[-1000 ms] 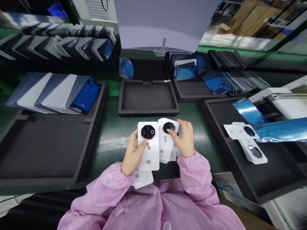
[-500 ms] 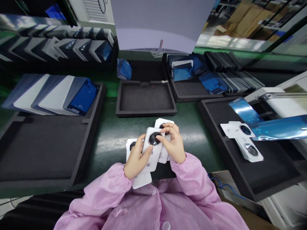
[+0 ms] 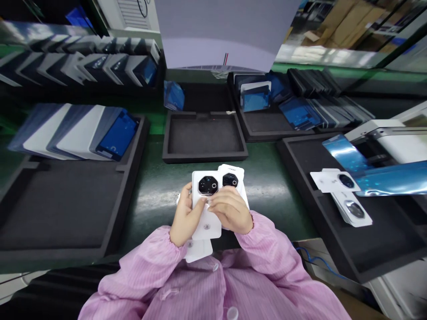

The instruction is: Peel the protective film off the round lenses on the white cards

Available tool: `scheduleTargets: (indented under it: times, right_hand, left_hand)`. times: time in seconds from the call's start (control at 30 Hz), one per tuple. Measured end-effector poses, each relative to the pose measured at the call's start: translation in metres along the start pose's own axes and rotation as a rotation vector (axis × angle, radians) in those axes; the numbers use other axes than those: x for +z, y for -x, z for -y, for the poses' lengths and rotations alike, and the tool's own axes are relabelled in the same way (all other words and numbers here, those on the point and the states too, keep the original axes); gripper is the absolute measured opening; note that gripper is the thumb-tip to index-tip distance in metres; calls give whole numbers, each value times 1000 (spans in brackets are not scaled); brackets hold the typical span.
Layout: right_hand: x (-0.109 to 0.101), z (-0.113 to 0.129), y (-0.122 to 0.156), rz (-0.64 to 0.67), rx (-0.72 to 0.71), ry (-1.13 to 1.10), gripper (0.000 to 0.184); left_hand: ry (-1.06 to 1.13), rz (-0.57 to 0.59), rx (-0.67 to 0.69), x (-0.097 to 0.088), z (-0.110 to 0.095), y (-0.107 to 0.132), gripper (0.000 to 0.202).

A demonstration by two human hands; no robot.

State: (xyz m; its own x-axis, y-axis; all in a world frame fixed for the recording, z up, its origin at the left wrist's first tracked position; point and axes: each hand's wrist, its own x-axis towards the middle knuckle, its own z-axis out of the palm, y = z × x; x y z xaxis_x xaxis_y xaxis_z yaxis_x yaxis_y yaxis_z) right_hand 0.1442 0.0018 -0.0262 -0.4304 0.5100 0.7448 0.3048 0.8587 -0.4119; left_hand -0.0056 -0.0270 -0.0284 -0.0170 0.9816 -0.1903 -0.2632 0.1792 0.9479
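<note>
A white phone back cover [image 3: 206, 195] with a dark octagonal camera window stands upright in my left hand [image 3: 184, 219], whose thumb presses on its face. Under it my left hand also carries more white covers [image 3: 199, 249]. My right hand [image 3: 230, 212] lies curled over the middle of the top cover, fingertips touching it, and rests on a small stack of white covers [image 3: 233, 178] just to the right. Both hands hover above the green bench [image 3: 156, 191] in front of my pink sleeves.
An empty black foam tray [image 3: 204, 138] sits straight ahead. A large black tray [image 3: 63, 204] on the left holds leaning panels [image 3: 80, 131]. On the right tray [image 3: 367, 240] lie two white covers [image 3: 347, 198] under a shiny blue film strip [image 3: 383, 178]. More panel racks line the back.
The top cover, tilted half a second ago, now stands upright in my left hand. My right hand slid down from the camera window onto the cover's middle.
</note>
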Motion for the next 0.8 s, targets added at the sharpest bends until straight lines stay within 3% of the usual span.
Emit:
scheduleTargets:
  times: [0.2,0.8]
  right_hand:
    - [2,2,1,2,-35,-74,26]
    - [0,2,-1,-17,-82,-81,20]
  left_hand:
    - [35,7,-17,-3,-2,-3,43]
    - [67,16,-6,-4,0,-2,44]
